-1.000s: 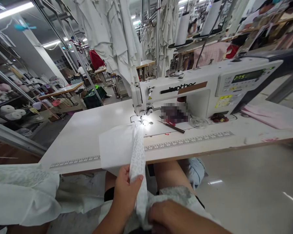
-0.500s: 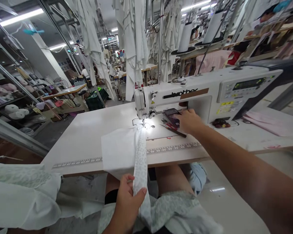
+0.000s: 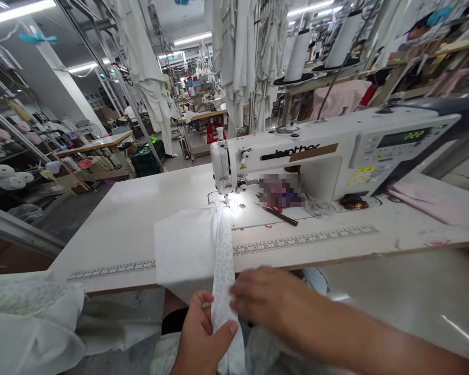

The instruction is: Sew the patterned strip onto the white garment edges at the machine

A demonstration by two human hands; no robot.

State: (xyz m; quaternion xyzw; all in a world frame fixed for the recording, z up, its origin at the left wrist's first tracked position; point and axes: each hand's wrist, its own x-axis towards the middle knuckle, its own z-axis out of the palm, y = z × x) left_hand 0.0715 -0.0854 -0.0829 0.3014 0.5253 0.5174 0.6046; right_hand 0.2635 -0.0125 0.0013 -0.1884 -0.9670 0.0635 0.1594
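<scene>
My left hand (image 3: 208, 333) is closed on a long folded strip of pale patterned fabric (image 3: 223, 260), thumb on top. The strip runs from the needle area of a white sewing machine (image 3: 222, 166) over the table's front edge toward my lap. White fabric (image 3: 183, 245) lies flat along its left side and reaches under the presser foot (image 3: 226, 202). My right hand (image 3: 269, 299) is just right of the strip, its fingers smeared by motion, so I cannot tell whether they touch the cloth.
Right of the needle lie a dark slim tool (image 3: 283, 216) and a blurred-out patch. A printed ruler (image 3: 305, 239) runs along the white table (image 3: 136, 203). Pink cloth (image 3: 424, 205) lies at the right. More patterned fabric (image 3: 27, 323) hangs at lower left, and thread cones (image 3: 299, 54) stand behind.
My right hand has left the phone-like object beside the machine and come down and left to the fabric strip. My left hand still holds the strip. The view has shifted slightly.
</scene>
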